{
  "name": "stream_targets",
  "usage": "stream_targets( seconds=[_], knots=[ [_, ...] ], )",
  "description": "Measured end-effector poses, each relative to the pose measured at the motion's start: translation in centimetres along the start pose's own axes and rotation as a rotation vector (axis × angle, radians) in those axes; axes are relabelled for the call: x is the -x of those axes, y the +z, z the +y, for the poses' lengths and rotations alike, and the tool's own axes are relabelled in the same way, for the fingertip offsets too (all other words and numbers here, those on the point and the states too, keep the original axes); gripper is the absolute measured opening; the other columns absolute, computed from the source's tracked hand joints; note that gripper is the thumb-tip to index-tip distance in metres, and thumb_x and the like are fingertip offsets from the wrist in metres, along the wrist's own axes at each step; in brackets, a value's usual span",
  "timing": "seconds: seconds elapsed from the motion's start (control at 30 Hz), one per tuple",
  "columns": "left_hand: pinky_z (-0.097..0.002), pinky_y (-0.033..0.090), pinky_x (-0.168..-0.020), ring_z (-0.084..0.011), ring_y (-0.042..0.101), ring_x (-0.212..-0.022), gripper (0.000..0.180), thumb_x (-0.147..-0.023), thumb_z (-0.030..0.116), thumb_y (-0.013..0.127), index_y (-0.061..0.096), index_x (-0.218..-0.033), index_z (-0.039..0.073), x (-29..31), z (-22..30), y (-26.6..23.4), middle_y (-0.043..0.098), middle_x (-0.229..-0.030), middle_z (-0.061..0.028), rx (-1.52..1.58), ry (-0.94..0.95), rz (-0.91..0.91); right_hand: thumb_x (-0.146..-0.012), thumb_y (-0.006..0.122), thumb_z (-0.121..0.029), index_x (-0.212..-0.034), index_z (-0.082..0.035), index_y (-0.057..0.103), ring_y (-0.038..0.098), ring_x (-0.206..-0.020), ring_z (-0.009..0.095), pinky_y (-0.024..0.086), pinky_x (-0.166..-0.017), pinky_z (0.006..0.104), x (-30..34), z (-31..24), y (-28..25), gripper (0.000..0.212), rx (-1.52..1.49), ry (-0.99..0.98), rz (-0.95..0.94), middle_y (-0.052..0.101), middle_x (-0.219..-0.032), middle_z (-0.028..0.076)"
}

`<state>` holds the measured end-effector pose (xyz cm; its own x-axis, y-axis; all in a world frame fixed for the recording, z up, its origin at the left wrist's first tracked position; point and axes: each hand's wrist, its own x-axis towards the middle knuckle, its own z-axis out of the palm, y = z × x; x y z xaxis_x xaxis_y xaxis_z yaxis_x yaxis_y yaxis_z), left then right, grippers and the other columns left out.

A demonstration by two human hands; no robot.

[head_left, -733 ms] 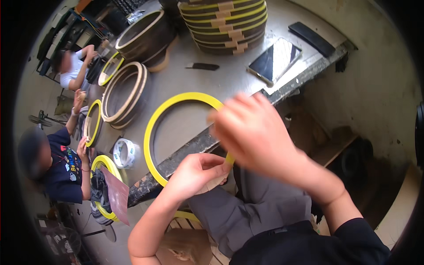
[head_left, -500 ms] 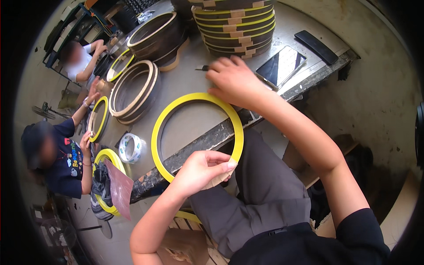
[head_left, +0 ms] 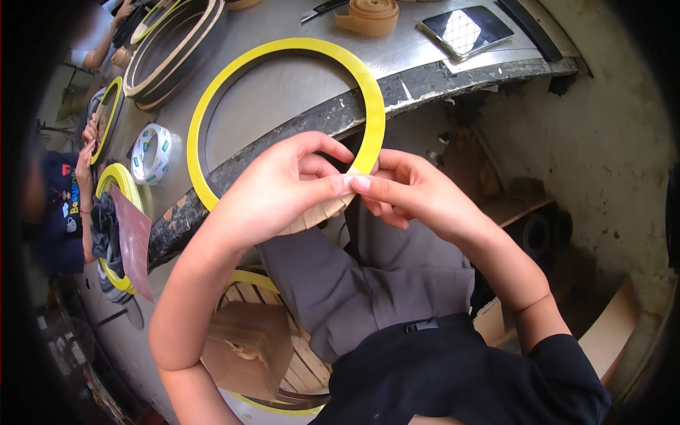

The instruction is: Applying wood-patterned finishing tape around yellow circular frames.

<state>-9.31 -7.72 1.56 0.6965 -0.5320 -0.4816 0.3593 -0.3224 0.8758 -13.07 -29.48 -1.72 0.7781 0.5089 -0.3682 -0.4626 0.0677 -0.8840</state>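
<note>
A large flat ring with a yellow face (head_left: 296,45) stands tilted in front of me, its far part above the metal table and its near part over my lap. My left hand (head_left: 280,184) grips its near edge, fingers curled round the band. At the same spot my right hand (head_left: 418,185) pinches the rim, its thumb tip against my left thumb. Pleated brown paper tape (head_left: 319,214) shows along the ring's edge below my left hand. Anything small between the thumb tips is hidden.
On the table lie a brown tape roll (head_left: 368,15), a phone (head_left: 467,34), a black strip (head_left: 530,28), a white tape roll (head_left: 151,154) and dark rings (head_left: 170,60). Yellow rings (head_left: 117,175) overhang its edge, near a co-worker's hand (head_left: 86,149). A cardboard box (head_left: 248,347) is below.
My right hand has come back from the table, near the tall ring stack, to the ring's near edge beside my left hand. The view has shifted, and the brown tape roll now shows.
</note>
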Motion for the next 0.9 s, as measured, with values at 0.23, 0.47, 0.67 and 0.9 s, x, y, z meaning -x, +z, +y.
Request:
stream_targets(
  seconds=[0.23,0.47,0.67,0.9],
  knots=[
    [-0.0247,0.050,-0.077,-0.0077,0.063,-0.084,0.028,-0.099,0.024,0.066,0.064,-0.114,0.000,1.6,0.4,0.3,0.070,-0.094,-0.0045,-0.215,0.031,0.132,-0.095,0.068,-0.027,-0.091,-0.004,0.063,0.037,-0.052,0.001,0.024,-0.046,0.0195,-0.8,0.4,0.2,0.023,-0.042,0.050,0.055,0.047,-0.063,-0.007],
    [-0.0371,0.048,-0.057,-0.0287,0.063,-0.062,0.040,-0.077,0.036,0.083,0.068,-0.100,0.006,2.9,-2.7,3.7,0.064,-0.071,-0.0091,-1.226,0.568,0.535,-0.094,0.067,-0.026,-0.092,-0.004,0.064,0.033,-0.051,0.000,0.022,-0.046,0.0201,-0.8,-0.2,0.8,0.022,-0.008,0.058,0.115,0.043,-0.061,-0.009],
    [-0.0371,0.048,-0.059,-0.0259,0.061,-0.064,0.035,-0.071,0.032,0.085,0.072,-0.088,0.005,4.7,-4.5,-0.2,0.063,-0.072,-0.0075,-1.178,0.666,0.502,-0.093,0.069,-0.029,-0.095,-0.001,0.068,0.041,-0.056,0.002,0.031,-0.049,0.0203,-0.9,-0.5,0.4,0.029,0.084,0.058,0.066,0.050,-0.068,-0.006],
    [-0.0449,0.044,-0.098,-0.0326,0.056,-0.114,0.038,-0.065,0.018,0.083,0.077,-0.101,0.007,7.8,-4.1,-4.8,0.069,-0.106,-0.0075,-1.185,0.761,0.370,-0.094,0.066,-0.027,-0.093,-0.003,0.066,0.032,-0.053,0.000,0.025,-0.048,0.0207,-0.9,-0.6,0.2,0.025,0.106,0.090,0.049,0.042,-0.064,-0.009]
  ],
)
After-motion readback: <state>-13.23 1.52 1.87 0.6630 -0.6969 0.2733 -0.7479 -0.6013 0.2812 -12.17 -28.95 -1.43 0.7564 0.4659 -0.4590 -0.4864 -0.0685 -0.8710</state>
